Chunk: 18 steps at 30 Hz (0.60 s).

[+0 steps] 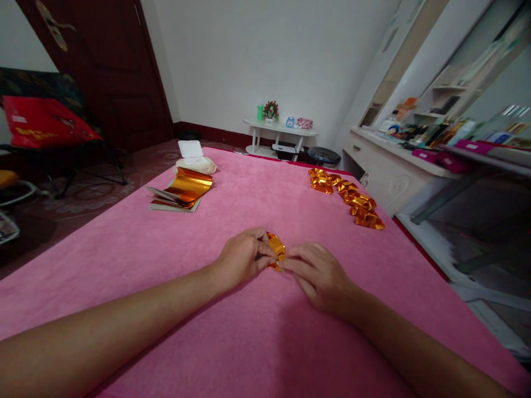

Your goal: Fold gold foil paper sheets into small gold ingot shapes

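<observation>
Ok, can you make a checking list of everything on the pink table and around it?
Surface: pink cloth, flat, covering the table.
Job's things: gold foil piece pinched between both hands; stack of gold sheets far left; row of folded gold pieces far right.
Clutter: open white box behind the sheets.
Grippers: left hand and right hand both closed on the foil piece.
Cables: nothing seen.
Surroundings: dark door, chair with red bag, small white table, white dresser crowded with small items.

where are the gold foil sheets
In the head view, the gold foil sheets lie far left on the pink cloth, right beside the open wipes pack.
</observation>
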{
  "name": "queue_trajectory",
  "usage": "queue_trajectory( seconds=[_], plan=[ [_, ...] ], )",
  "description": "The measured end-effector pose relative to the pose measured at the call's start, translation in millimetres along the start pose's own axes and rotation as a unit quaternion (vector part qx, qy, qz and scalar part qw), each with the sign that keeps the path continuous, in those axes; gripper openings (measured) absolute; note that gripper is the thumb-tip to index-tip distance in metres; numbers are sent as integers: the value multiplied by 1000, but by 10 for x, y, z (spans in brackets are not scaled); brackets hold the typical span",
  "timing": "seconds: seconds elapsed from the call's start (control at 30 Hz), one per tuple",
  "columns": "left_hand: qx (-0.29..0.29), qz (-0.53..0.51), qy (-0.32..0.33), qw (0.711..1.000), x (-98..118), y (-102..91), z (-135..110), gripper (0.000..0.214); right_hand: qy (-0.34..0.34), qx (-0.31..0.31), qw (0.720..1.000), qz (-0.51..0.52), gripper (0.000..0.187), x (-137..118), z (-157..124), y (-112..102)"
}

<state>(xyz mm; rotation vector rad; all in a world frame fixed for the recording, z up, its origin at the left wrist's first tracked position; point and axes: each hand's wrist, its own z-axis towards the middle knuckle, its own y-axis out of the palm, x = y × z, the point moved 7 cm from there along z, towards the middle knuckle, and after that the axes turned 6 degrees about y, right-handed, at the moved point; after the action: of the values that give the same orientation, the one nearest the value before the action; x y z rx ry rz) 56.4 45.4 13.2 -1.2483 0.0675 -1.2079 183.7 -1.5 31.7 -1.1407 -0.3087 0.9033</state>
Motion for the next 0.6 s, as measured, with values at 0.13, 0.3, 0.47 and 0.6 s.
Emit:
queue_trajectory(
  seconds=[0.13,0.3,0.47,0.6],
  plan=[
    [3,-3,0,1000,-5,-4,3,16,6,-35,999,-24,30,-62,27,74],
    [2,26,23,999,28,-10,6,24,7,-14,1000,-2,38,-186,8,83],
    [-35,88,62,994,109,-12,-65,26,48,-3,999,-8,35,-261,-48,104],
    [-83,157,101,979,197,-19,-109,25,68,-13,997,-19,37,-275,-77,141]
  ],
)
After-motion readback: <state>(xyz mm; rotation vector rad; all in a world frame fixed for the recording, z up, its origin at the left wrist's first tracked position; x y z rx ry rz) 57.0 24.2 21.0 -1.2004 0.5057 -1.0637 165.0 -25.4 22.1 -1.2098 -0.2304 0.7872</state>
